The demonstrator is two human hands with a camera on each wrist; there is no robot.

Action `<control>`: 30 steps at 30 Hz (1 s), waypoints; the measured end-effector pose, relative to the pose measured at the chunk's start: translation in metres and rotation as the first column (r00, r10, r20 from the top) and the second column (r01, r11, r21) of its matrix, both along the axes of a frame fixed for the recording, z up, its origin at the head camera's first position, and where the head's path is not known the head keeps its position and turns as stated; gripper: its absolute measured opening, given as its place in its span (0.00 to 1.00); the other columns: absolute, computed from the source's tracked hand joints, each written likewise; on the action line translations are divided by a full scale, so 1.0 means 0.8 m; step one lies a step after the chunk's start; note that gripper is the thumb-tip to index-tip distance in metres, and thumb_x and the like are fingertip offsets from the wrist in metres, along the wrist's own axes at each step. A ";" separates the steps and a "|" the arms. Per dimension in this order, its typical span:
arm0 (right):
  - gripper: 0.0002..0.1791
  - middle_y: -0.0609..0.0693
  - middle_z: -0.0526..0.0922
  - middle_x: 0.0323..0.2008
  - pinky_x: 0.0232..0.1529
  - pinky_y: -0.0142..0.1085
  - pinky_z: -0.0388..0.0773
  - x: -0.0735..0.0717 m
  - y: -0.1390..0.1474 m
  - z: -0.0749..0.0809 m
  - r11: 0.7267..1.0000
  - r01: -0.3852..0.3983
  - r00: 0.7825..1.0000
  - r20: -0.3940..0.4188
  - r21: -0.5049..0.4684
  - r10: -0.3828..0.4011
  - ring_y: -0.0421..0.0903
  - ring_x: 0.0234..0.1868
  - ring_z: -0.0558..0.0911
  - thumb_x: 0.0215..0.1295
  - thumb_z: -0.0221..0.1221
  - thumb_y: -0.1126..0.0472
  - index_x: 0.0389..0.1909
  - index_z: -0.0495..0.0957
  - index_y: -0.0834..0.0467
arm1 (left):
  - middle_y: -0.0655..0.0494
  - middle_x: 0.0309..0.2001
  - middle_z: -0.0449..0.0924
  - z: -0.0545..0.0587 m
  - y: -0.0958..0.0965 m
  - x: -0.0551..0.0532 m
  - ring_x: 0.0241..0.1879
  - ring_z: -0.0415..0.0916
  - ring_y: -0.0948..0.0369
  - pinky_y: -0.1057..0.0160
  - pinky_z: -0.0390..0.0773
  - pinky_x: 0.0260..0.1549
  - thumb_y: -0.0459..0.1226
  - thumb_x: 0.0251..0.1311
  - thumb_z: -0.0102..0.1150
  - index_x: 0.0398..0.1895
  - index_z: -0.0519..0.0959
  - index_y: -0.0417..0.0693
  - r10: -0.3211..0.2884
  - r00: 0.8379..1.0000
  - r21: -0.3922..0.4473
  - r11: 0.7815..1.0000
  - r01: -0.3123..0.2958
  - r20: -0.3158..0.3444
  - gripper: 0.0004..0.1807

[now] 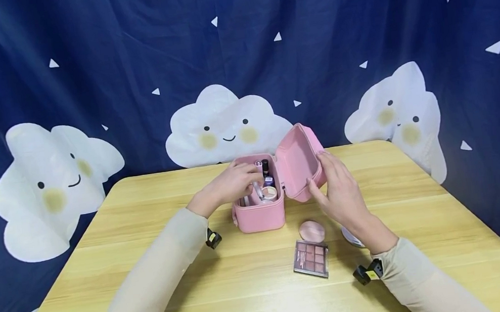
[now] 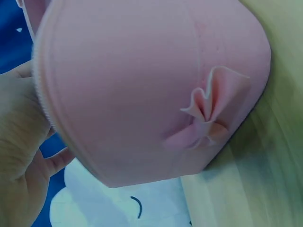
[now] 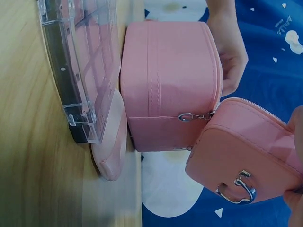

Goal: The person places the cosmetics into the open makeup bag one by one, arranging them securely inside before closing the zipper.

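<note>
A pink makeup case (image 1: pixel 261 218) stands on the table with its lid (image 1: pixel 298 163) swung out to the right. My left hand (image 1: pixel 236 180) reaches over the rim, fingers bent down into the case beside a slim silvery item (image 1: pixel 258 190); whether they pinch it is unclear. In the left wrist view, the case wall with its bow (image 2: pixel 206 125) hides those fingertips. My right hand (image 1: pixel 341 189) grips the lid's outer edge between thumb and fingers. Inside the case sit a round powder compact (image 1: pixel 269 193), a dark jar (image 1: pixel 269 181) and a black-capped tube (image 1: pixel 265 166).
In front of the case lie a round pinkish compact (image 1: pixel 312 231) and an eyeshadow palette (image 1: pixel 311 259) with a clear cover. Another round item (image 1: pixel 352 237) is partly under my right wrist. A blue cloud-print curtain (image 1: pixel 239 50) hangs behind the wooden table (image 1: pixel 190 284).
</note>
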State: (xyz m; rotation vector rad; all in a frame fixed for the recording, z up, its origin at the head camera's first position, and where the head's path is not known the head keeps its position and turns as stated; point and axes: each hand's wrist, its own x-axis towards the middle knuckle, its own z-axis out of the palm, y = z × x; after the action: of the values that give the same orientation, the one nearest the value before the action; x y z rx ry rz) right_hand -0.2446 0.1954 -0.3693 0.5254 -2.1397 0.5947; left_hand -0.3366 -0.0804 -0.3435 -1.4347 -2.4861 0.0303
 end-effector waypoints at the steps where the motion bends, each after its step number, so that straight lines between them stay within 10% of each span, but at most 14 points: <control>1: 0.34 0.64 0.70 0.63 0.64 0.54 0.66 0.000 0.000 0.000 1.000 0.000 1.000 -0.001 0.001 0.000 0.59 0.65 0.69 0.61 0.59 0.57 0.66 0.65 0.68 | 0.57 0.49 0.78 -0.001 0.001 -0.003 0.54 0.73 0.56 0.45 0.67 0.60 0.30 0.53 0.66 0.46 0.82 0.53 0.006 1.000 -0.009 1.000 -0.006 0.007 0.17; 13: 0.34 0.65 0.70 0.63 0.63 0.55 0.66 -0.001 0.001 0.001 1.000 -0.003 1.000 -0.003 0.003 0.003 0.59 0.64 0.69 0.62 0.59 0.57 0.66 0.65 0.68 | 0.60 0.41 0.79 -0.007 0.020 -0.029 0.46 0.75 0.58 0.51 0.73 0.52 0.28 0.57 0.60 0.38 0.80 0.57 0.030 0.999 -0.169 0.985 -0.037 -0.041 0.13; 21: 0.34 0.65 0.70 0.63 0.64 0.55 0.66 0.000 0.002 0.001 1.000 -0.003 1.000 0.010 0.005 0.003 0.59 0.64 0.69 0.62 0.59 0.56 0.66 0.65 0.68 | 0.65 0.36 0.80 -0.007 0.032 -0.038 0.33 0.74 0.64 0.65 0.74 0.34 0.31 0.62 0.59 0.31 0.80 0.60 0.116 0.989 -0.262 0.961 -0.089 0.090 0.10; 24: 0.34 0.65 0.70 0.63 0.63 0.55 0.66 0.000 0.002 0.000 1.000 -0.003 1.000 0.007 0.003 0.003 0.60 0.64 0.69 0.62 0.59 0.56 0.66 0.65 0.68 | 0.64 0.34 0.80 -0.010 0.040 -0.040 0.32 0.75 0.64 0.66 0.76 0.32 0.38 0.66 0.58 0.31 0.80 0.58 0.233 0.940 -0.253 0.953 -0.169 0.251 0.05; 26: 0.34 0.65 0.70 0.63 0.63 0.55 0.66 -0.001 0.002 -0.001 1.000 -0.003 1.000 0.004 0.004 0.003 0.60 0.64 0.69 0.62 0.59 0.56 0.66 0.65 0.68 | 0.64 0.34 0.80 -0.015 0.043 -0.041 0.33 0.76 0.64 0.65 0.77 0.34 0.43 0.66 0.57 0.32 0.81 0.58 0.326 0.867 -0.233 0.939 -0.252 0.377 0.06; 28: 0.34 0.65 0.70 0.63 0.63 0.55 0.66 -0.002 0.003 -0.003 1.000 -0.001 1.000 -0.001 0.005 0.001 0.60 0.64 0.70 0.61 0.59 0.56 0.66 0.65 0.68 | 0.65 0.35 0.79 -0.019 0.045 -0.042 0.36 0.76 0.63 0.64 0.77 0.38 0.45 0.64 0.57 0.33 0.82 0.59 0.368 0.832 -0.242 0.926 -0.289 0.414 0.06; 30: 0.34 0.65 0.70 0.63 0.63 0.56 0.66 -0.003 0.003 -0.003 1.000 0.000 1.000 -0.005 0.007 0.000 0.60 0.64 0.70 0.61 0.59 0.56 0.66 0.65 0.68 | 0.67 0.36 0.79 -0.023 0.046 -0.043 0.37 0.75 0.64 0.63 0.76 0.40 0.44 0.62 0.60 0.32 0.82 0.61 0.358 0.852 -0.279 0.923 -0.264 0.381 0.03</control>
State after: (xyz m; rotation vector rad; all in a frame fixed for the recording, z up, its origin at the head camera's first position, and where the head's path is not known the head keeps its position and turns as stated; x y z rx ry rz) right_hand -0.2466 0.1979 -0.3718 0.5300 -2.1378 0.5859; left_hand -0.3712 -0.0436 -0.3617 -1.1900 -3.1508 0.0594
